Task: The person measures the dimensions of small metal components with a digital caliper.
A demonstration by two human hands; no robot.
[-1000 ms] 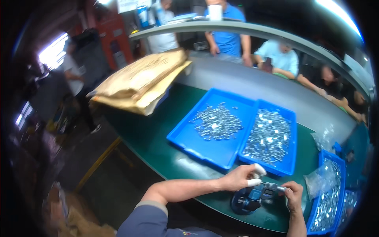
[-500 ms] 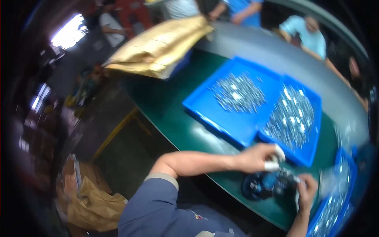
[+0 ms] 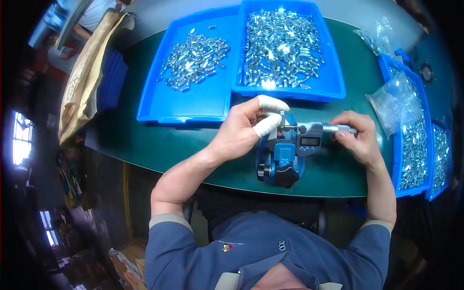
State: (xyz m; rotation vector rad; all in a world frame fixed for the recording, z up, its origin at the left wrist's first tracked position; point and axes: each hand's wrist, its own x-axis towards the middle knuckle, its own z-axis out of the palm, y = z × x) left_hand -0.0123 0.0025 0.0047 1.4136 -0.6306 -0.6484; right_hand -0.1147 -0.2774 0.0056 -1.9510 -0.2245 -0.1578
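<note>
A digital micrometer (image 3: pixel 310 137) is clamped in a blue stand (image 3: pixel 285 155) near the front edge of the green table. My left hand (image 3: pixel 238 129), with white finger cots on thumb and forefinger, pinches a small shiny metal cylinder (image 3: pixel 282 114) at the micrometer's jaws. Whether both jaws touch the cylinder is too small to tell. From the other side, my right hand (image 3: pixel 358 136) has thumb and forefinger closed around the micrometer's thimble (image 3: pixel 342 129).
Two blue trays beyond the stand, a left tray (image 3: pixel 159 104) and a right tray (image 3: pixel 309 93), hold many small metal cylinders. More blue bins (image 3: pixel 425 180) of parts and a clear plastic bag (image 3: pixel 394 104) lie at right. Brown paper (image 3: pixel 82 92) leans over blue trays (image 3: pixel 112 79) at left.
The view has swung round, so the table and trays now sit squarer and the picture is sharper. My left fingers are now at the micrometer's jaws, and my right fingers on its thimble.
</note>
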